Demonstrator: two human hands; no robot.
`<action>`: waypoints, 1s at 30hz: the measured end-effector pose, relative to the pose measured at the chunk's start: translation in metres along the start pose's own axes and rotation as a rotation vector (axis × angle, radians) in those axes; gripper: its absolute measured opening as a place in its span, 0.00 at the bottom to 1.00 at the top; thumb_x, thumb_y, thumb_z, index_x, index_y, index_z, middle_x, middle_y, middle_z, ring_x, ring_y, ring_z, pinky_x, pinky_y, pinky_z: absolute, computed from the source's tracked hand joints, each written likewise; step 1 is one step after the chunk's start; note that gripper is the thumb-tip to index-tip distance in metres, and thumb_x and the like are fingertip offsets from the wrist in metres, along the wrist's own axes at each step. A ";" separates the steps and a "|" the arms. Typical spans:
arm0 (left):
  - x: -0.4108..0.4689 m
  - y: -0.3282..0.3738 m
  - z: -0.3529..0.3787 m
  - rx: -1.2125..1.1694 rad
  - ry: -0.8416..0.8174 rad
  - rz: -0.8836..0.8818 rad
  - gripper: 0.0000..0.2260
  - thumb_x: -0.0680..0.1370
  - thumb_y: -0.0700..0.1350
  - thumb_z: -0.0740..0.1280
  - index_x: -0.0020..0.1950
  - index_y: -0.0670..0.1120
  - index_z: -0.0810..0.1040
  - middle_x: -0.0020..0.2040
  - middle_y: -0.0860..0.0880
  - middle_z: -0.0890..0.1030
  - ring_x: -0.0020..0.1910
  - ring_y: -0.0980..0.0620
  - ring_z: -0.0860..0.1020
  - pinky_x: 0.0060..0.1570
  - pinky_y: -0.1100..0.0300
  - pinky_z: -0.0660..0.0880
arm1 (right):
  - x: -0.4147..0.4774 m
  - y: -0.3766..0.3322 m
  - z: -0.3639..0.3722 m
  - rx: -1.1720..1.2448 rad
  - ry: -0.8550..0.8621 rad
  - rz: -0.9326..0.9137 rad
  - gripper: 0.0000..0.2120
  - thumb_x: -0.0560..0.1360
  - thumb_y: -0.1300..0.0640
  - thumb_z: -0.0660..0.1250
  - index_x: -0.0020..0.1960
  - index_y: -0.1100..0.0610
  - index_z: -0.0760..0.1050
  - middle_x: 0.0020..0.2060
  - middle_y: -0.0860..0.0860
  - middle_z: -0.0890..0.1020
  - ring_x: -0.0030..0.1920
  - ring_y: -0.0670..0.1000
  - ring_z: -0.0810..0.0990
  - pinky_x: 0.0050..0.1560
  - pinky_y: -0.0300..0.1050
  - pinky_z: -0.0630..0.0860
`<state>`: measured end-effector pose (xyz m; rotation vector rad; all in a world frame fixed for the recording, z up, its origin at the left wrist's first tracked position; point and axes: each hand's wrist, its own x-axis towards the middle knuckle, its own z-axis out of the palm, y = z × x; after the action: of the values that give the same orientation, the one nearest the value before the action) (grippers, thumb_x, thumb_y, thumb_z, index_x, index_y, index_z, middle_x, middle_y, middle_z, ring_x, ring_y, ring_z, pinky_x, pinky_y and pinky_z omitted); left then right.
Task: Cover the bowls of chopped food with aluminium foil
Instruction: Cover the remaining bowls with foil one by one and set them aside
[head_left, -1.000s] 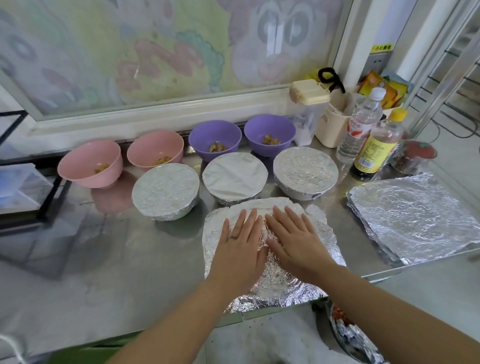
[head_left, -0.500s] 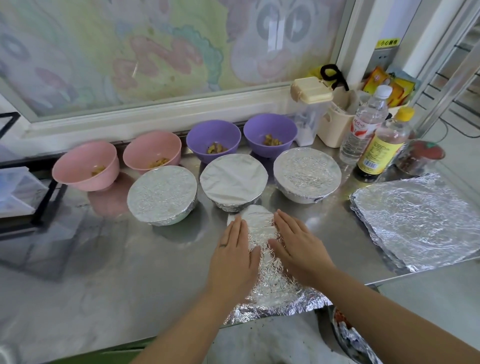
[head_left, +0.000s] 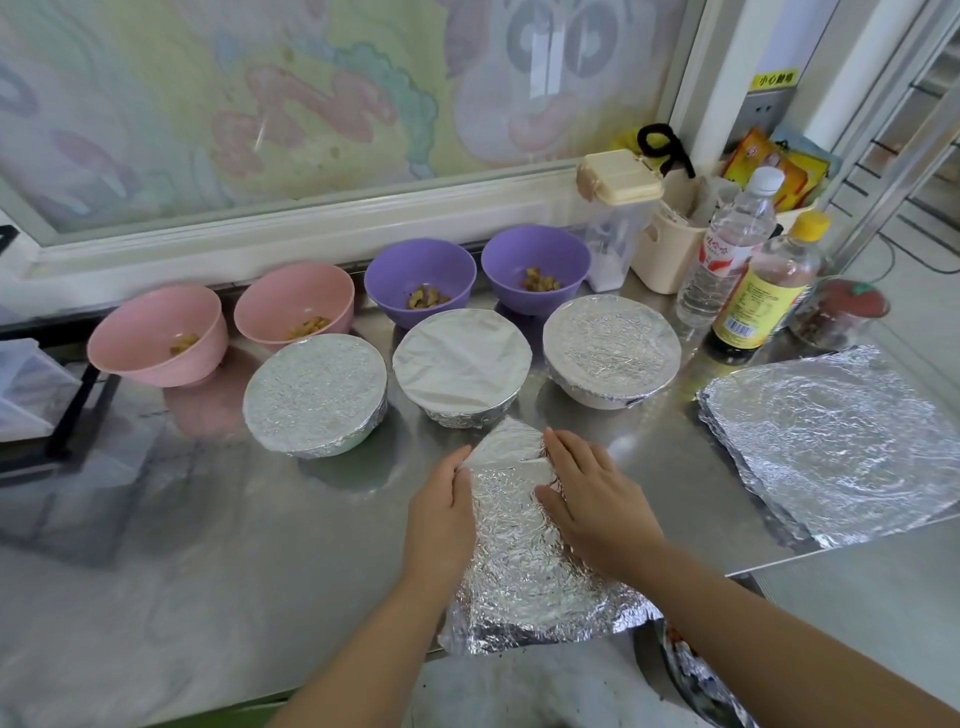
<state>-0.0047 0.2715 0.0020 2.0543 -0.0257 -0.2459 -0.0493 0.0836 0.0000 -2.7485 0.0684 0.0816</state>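
A crinkled sheet of aluminium foil (head_left: 511, 556) lies on the stainless-steel counter (head_left: 208, 545) at its near edge, its front corner hanging slightly over. Both hands work it from the sides. The right hand (head_left: 597, 512) rests palm-down on the sheet's right part, fingers straight and spread a little, holding nothing and simply pressing the foil flat. The left hand (head_left: 441, 512) stands against the sheet's left margin, and its fingertips are hidden by the raised foil edge, so I cannot tell whether it pinches that edge or only pushes it. Placed on either side like this, the hands seem to be shaping or narrowing the sheet before it goes over a bowl. Just beyond the sheet stand three foil-covered bowls (head_left: 315, 392) (head_left: 462, 364) (head_left: 612, 351) in a row, kept near as finished work. Behind them, along the wall, two pink plastic bowls (head_left: 156, 335) (head_left: 295, 306) and two purple plastic bowls (head_left: 420, 275) (head_left: 535, 262) of chopped food are not yet covered. A stack of flat foil sheets (head_left: 831, 447) lies ready to the right, near enough for the right hand to reach. By my estimate nearly half the job is done.
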 end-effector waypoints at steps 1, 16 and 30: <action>0.001 -0.001 -0.001 -0.071 -0.012 -0.033 0.11 0.85 0.47 0.58 0.64 0.54 0.77 0.55 0.61 0.80 0.50 0.68 0.76 0.51 0.73 0.69 | -0.001 0.000 0.001 0.000 0.005 -0.003 0.32 0.84 0.42 0.53 0.83 0.54 0.51 0.80 0.47 0.59 0.77 0.49 0.58 0.69 0.49 0.71; 0.006 0.005 -0.025 -0.103 -0.037 -0.078 0.15 0.85 0.49 0.57 0.68 0.49 0.76 0.63 0.55 0.78 0.63 0.58 0.74 0.65 0.62 0.66 | 0.004 0.004 -0.014 0.153 0.116 -0.023 0.31 0.83 0.45 0.61 0.82 0.53 0.56 0.79 0.46 0.62 0.78 0.50 0.59 0.78 0.53 0.59; 0.031 0.004 0.003 0.462 -0.137 0.532 0.19 0.85 0.44 0.56 0.77 0.50 0.68 0.74 0.53 0.72 0.72 0.56 0.69 0.70 0.60 0.67 | 0.039 0.003 0.007 0.030 0.117 -0.219 0.19 0.83 0.54 0.62 0.72 0.55 0.74 0.65 0.49 0.79 0.62 0.54 0.77 0.56 0.55 0.80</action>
<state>0.0254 0.2636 -0.0012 2.3890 -0.7642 -0.0458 -0.0113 0.0825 -0.0102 -2.7098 -0.1978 -0.1383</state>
